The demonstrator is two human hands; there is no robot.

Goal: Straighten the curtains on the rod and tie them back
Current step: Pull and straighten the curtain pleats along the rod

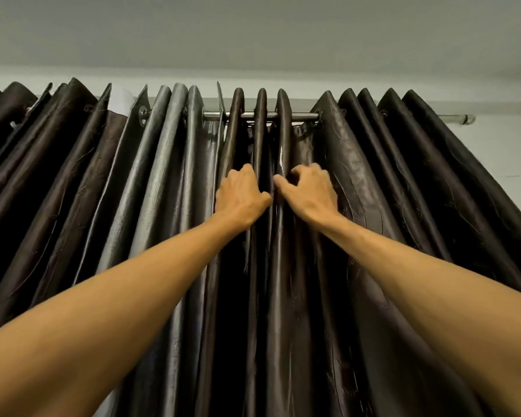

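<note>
Dark brown eyelet curtains (pixel 388 182) hang in deep folds from a metal rod (pixel 301 116) high on the wall. Grey shiny folds (pixel 163 164) sit left of centre. Both my arms reach up to the middle folds. My left hand (pixel 241 197) grips a narrow fold, its fingers curled into the cloth. My right hand (pixel 309 192) grips the neighbouring fold, thumb and fingers pinching it. The two hands are almost touching, a short way below the rod.
A bare stretch of rod shows between the middle folds, and its right end (pixel 463 119) sticks out past the curtain. A white lining patch (pixel 119 99) shows at upper left. The ceiling (pixel 253 31) is close above; pale wall (pixel 512 152) lies to the right.
</note>
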